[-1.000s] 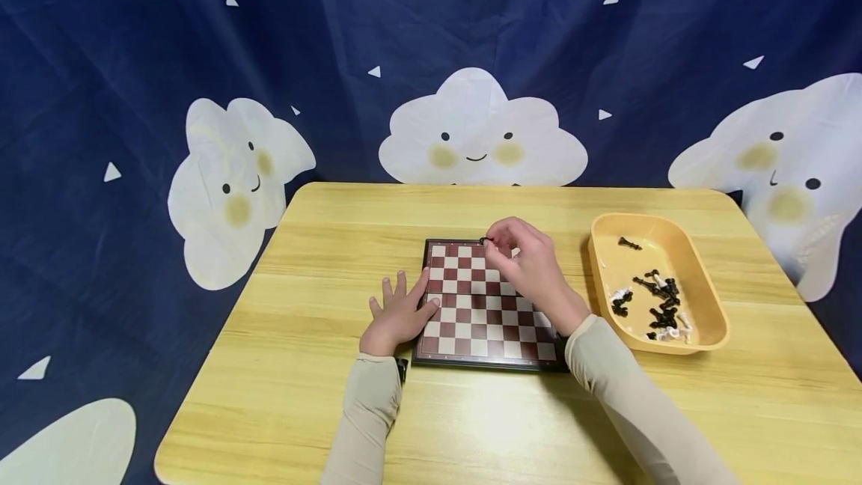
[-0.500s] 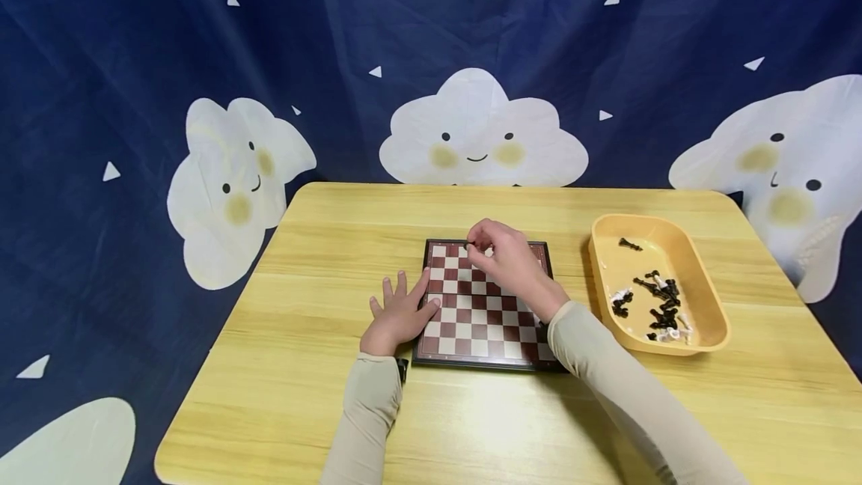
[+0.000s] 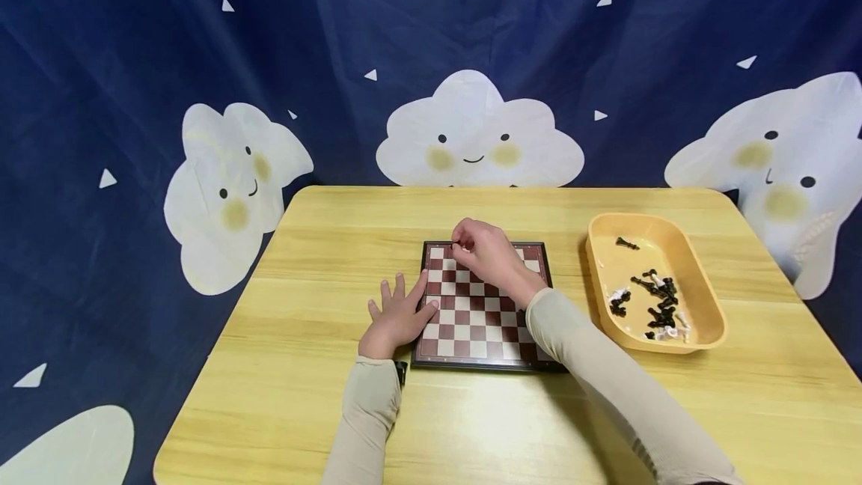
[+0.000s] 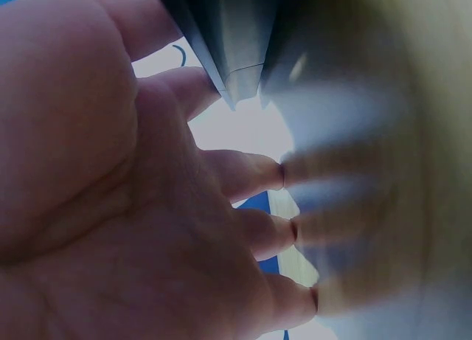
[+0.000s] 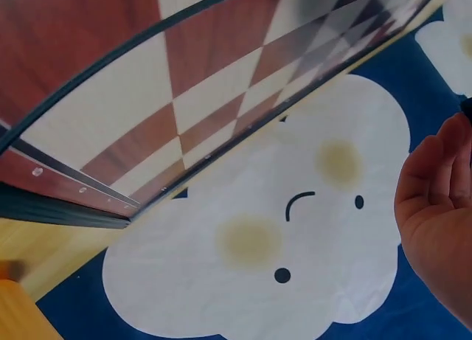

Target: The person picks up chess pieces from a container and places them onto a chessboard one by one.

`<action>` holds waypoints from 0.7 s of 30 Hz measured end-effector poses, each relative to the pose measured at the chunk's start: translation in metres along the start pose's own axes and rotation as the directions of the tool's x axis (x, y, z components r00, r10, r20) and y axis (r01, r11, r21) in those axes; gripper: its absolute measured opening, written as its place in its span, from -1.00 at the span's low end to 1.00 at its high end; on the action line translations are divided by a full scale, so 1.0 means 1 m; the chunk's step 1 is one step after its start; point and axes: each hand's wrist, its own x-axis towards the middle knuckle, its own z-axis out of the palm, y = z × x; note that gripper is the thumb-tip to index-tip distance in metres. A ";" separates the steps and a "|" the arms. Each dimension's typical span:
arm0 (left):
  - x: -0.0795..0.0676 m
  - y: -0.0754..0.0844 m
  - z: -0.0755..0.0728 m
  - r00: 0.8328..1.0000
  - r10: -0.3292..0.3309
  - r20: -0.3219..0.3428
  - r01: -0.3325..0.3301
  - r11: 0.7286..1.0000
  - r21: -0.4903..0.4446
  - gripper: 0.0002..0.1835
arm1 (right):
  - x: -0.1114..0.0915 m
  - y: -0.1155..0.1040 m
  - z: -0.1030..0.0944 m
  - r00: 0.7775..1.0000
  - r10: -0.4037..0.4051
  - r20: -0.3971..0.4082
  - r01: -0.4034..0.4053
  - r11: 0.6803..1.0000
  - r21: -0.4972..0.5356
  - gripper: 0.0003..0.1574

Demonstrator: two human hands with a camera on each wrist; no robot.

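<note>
A brown-and-white chessboard (image 3: 470, 329) lies flat on the table, a seam across its middle. My right hand (image 3: 490, 254) is over its far left part, thumb and forefinger pinching a small black chess piece (image 3: 455, 245) at the far row. Most of that piece is covered by the fingertips; a dark bit of it shows at the right edge of the right wrist view. My left hand (image 3: 394, 320) rests with spread, straight fingers against the board's left side, thumb and forefinger over the edge. In the left wrist view its palm (image 4: 147, 178) faces the dark board side (image 4: 240, 52).
To the right of the board stands a yellow plastic tub (image 3: 707, 305) holding black chess pieces (image 3: 663, 313) and white ones, mostly heaped near its front. One black piece (image 3: 627, 243) lies apart at its back. A blue curtain (image 3: 431, 21) with clouds hangs behind the table (image 3: 303, 395).
My right hand has moved left along the board's far row with the black chess piece, toward the far left corner. My left hand stays in place. The head view has shifted slightly.
</note>
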 end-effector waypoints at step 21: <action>0.000 0.001 0.002 1.000 0.006 -0.008 -0.006 1.000 0.007 -0.27 | 0.013 0.012 0.020 0.995 0.031 0.092 -0.027 0.999 -0.044 -0.94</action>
